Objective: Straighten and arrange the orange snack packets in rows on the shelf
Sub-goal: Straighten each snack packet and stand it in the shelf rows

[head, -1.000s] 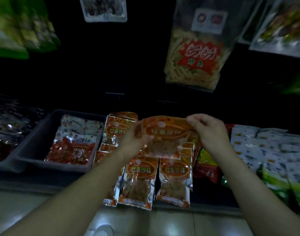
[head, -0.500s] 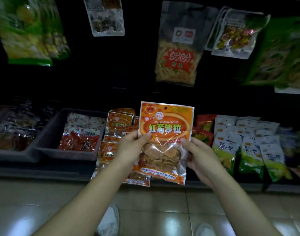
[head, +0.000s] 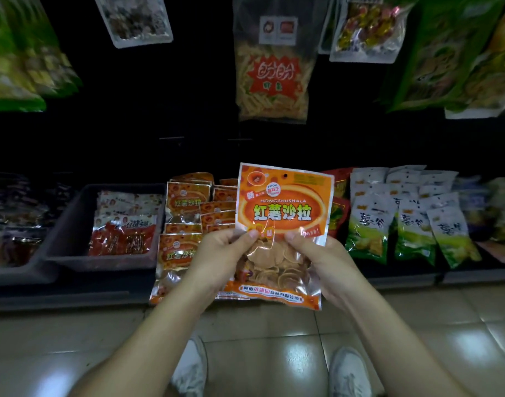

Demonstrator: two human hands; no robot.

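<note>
An orange snack packet with a clear window of round chips is held upright in front of the low shelf. My left hand grips its left side, thumb on the front. My right hand grips its right side the same way. Behind and to the left, several more orange packets lie in overlapping rows on the shelf, some hidden by the held one.
A dark bin with red packets stands left of the orange ones. White-and-green packets fill the shelf at the right. Bags hang above, among them a clear bag of yellow sticks. My white shoes stand on the tiled floor.
The packet was lifted from over the shelf rows, turned upright and drawn closer to me. Both hands shifted from its top corners to its middle sides.
</note>
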